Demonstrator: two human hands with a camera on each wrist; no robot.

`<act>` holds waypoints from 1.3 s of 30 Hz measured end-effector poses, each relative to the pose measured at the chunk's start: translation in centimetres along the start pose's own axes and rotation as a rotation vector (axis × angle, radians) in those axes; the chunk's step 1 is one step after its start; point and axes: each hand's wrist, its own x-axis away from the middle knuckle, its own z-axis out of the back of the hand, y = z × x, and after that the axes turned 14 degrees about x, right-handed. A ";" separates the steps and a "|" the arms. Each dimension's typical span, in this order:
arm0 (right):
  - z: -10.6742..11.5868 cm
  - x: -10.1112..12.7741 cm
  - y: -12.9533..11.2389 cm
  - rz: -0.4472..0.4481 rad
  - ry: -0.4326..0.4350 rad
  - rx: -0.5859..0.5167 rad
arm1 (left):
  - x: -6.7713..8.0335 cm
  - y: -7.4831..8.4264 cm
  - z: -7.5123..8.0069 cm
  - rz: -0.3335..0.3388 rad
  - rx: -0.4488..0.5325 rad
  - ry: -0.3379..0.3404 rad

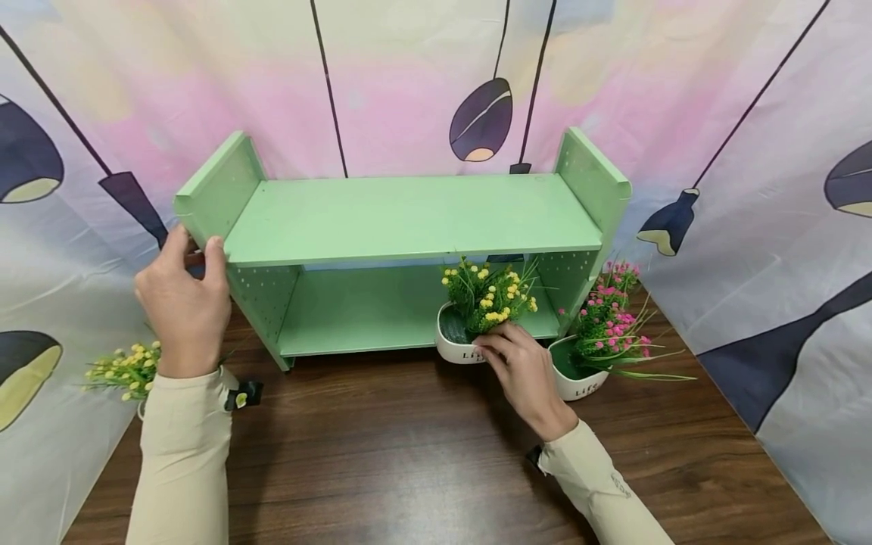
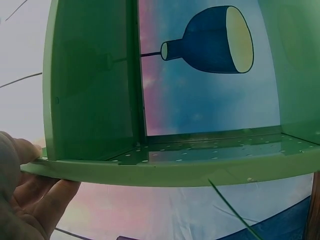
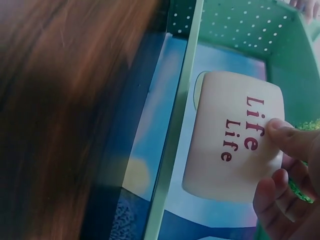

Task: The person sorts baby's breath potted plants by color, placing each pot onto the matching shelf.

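Note:
A green two-tier shelf (image 1: 409, 216) stands on the table. My left hand (image 1: 187, 303) grips the edge of its left side panel (image 1: 221, 185), thumb on one face and fingers on the other in the left wrist view. With my right hand (image 1: 521, 371) I pinch the rim of a white flowerpot (image 3: 225, 135) lettered "Life". The flowerpot holds yellow flowers and grass blades (image 1: 490, 291). It overlaps the lower board's front edge (image 1: 354, 348) in the head view, at the right part of the opening under the upper board.
Just right of the shelf, a second white pot (image 1: 575, 387) with pink flowers (image 1: 616, 325) stands on the brown wooden table (image 1: 381, 454). Another yellow-flowered plant (image 1: 129, 371) is at the left, partly behind my left forearm. A lamp-patterned curtain (image 1: 409, 83) hangs behind.

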 end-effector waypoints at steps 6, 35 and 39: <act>-1.0 -1.2 0.7 -0.014 -0.025 0.033 | -0.1 0.0 0.0 0.013 -0.006 0.007; -3.6 -3.8 1.2 -0.091 -0.092 0.040 | 0.0 -0.1 -0.2 -0.003 -0.021 0.023; -3.8 -3.8 1.2 -0.094 -0.090 0.033 | 0.0 -0.1 -0.2 -0.005 -0.013 0.021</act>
